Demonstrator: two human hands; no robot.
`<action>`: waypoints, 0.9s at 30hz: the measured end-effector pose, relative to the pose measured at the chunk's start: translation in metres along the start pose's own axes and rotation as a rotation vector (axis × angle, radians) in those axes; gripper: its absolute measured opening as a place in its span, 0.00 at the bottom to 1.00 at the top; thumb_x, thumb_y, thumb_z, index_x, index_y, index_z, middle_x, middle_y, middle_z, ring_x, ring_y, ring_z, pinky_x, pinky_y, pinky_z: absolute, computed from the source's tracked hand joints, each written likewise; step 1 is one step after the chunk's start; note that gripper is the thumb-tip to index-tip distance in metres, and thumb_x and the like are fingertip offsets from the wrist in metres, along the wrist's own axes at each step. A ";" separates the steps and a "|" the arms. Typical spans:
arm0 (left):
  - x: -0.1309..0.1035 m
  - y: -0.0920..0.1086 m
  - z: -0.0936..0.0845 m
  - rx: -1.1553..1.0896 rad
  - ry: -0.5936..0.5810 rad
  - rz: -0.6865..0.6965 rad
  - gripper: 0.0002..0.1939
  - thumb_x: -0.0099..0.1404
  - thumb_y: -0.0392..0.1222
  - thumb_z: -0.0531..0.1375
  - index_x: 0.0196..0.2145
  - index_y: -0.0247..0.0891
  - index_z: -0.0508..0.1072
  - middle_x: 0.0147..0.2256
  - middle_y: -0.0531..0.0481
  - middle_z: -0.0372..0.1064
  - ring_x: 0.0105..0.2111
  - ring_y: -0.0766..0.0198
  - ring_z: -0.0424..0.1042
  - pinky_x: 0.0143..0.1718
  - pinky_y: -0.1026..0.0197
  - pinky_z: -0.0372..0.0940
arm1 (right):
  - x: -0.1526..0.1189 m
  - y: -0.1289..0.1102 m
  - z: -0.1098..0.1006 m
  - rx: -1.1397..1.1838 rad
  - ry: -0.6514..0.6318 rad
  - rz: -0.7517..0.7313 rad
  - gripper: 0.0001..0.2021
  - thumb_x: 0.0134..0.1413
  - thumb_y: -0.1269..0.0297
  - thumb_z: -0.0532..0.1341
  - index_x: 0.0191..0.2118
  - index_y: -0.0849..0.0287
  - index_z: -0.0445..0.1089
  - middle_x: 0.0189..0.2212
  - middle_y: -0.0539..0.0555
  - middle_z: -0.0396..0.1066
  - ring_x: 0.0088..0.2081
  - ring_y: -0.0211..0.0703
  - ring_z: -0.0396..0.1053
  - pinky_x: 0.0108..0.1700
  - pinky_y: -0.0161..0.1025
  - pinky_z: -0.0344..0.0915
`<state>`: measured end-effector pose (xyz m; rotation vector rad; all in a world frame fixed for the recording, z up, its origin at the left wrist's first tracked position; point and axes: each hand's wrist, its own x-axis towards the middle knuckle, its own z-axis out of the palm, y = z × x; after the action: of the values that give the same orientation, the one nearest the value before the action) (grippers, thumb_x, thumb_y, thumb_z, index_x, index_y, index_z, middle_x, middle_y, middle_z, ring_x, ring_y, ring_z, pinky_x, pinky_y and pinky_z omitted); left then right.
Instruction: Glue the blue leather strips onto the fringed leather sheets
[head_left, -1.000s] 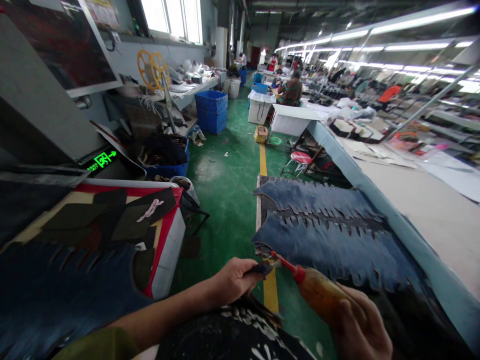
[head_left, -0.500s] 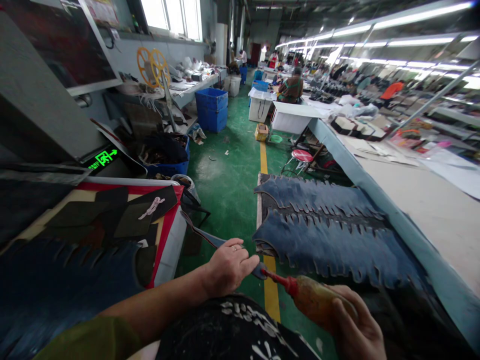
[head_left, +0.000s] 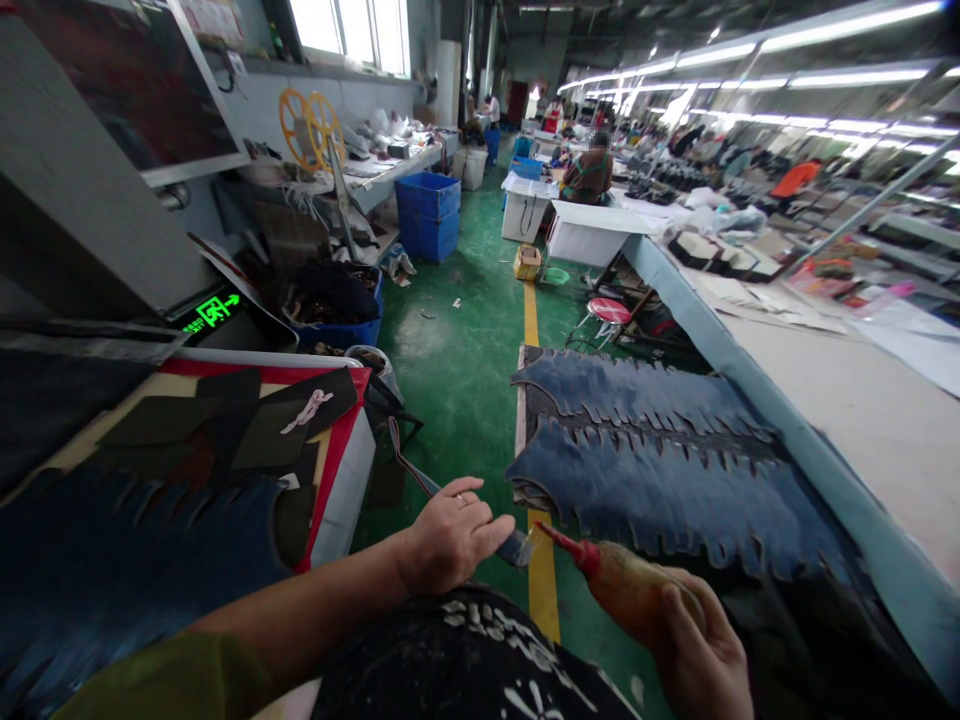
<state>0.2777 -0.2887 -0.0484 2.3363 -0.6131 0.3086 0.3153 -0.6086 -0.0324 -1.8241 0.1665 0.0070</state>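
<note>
My left hand [head_left: 452,538] is closed on a narrow dark blue strip [head_left: 514,549], which looks like leather; one end pokes out past the fingers and the other stretches up and away to the left. In my right hand [head_left: 709,640] is a yellowish squeeze bottle [head_left: 626,590] with a red nozzle, tilted toward the strip. The nozzle tip is just beside the strip's near end, with a thin smear between them that I cannot make out clearly. Rows of similar blue strips [head_left: 667,490] lie overlapped on a low board at the right.
To the left, a red-edged table [head_left: 330,490] bears dark flat pieces and more blue strips [head_left: 150,560]. A long workbench [head_left: 840,390] runs along the right. Blue bins [head_left: 429,220], a red stool [head_left: 609,310] and a small yellow box [head_left: 527,262] stand ahead; a person [head_left: 589,175] sits farther off.
The nozzle has drawn back slightly from the strip's end, opening a small gap. The strip's near end is now tilted lower. Both hands keep their holds.
</note>
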 end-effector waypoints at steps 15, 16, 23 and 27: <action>0.003 -0.003 0.008 -0.063 -0.022 -0.058 0.18 0.65 0.38 0.51 0.49 0.43 0.74 0.27 0.49 0.65 0.29 0.61 0.61 0.60 0.47 0.52 | -0.010 0.011 0.008 0.260 -0.211 0.213 0.17 0.42 0.50 0.68 0.35 0.56 0.72 0.33 0.53 0.70 0.32 0.43 0.70 0.32 0.37 0.69; 0.004 -0.003 0.007 -0.042 -0.022 -0.042 0.18 0.66 0.38 0.51 0.49 0.42 0.74 0.27 0.49 0.65 0.29 0.61 0.61 0.59 0.47 0.52 | -0.009 0.013 0.008 0.269 -0.205 0.223 0.17 0.43 0.50 0.68 0.36 0.56 0.72 0.34 0.53 0.69 0.33 0.44 0.70 0.33 0.37 0.69; 0.009 -0.001 0.006 0.028 -0.018 -0.047 0.18 0.65 0.37 0.50 0.47 0.40 0.74 0.27 0.49 0.65 0.29 0.62 0.61 0.58 0.46 0.55 | 0.002 0.029 0.005 0.164 -0.132 0.196 0.16 0.49 0.51 0.65 0.39 0.56 0.70 0.37 0.54 0.73 0.38 0.46 0.71 0.40 0.38 0.69; 0.011 -0.003 0.006 0.031 -0.045 -0.064 0.18 0.66 0.38 0.49 0.47 0.41 0.74 0.26 0.49 0.64 0.28 0.62 0.61 0.58 0.46 0.55 | 0.001 0.027 0.007 0.197 -0.203 0.182 0.17 0.47 0.51 0.66 0.39 0.56 0.70 0.38 0.54 0.73 0.38 0.48 0.72 0.39 0.41 0.71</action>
<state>0.2890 -0.2951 -0.0504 2.3936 -0.5572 0.2379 0.3133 -0.6085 -0.0605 -1.5952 0.1824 0.2928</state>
